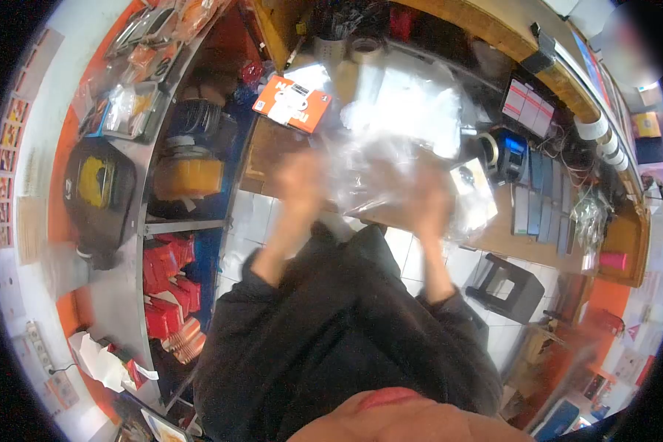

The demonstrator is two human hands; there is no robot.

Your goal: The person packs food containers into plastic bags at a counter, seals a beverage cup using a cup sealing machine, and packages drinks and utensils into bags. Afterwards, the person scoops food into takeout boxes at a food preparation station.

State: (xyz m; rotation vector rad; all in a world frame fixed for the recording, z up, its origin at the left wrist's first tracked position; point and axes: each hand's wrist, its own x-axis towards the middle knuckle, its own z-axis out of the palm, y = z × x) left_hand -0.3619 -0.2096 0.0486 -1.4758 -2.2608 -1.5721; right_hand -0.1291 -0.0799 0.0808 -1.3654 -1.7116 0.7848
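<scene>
Both hands are smeared by motion at the near edge of the wooden table. A crumpled clear plastic bag [368, 173] spans the space between them, also blurred. My left hand [300, 179] is at the bag's left side, and my right hand [429, 199] is at its right side. The fingers of neither hand can be made out, so their hold on the plastic is unclear. An orange and white box [292, 104] lies beyond my left hand. Beyond the bag rests a pile of white, shiny plastic [412, 103]. Right of my right hand is a white packet [473, 197].
At the right are a black device with a blue display [510, 153], a tablet-like screen [527, 107], grey-blue boxes [541, 195] and a black stool [505, 288]. Metal shelving [144, 199] with red packets [171, 280] stands left. Tape rolls [365, 50] are at the back.
</scene>
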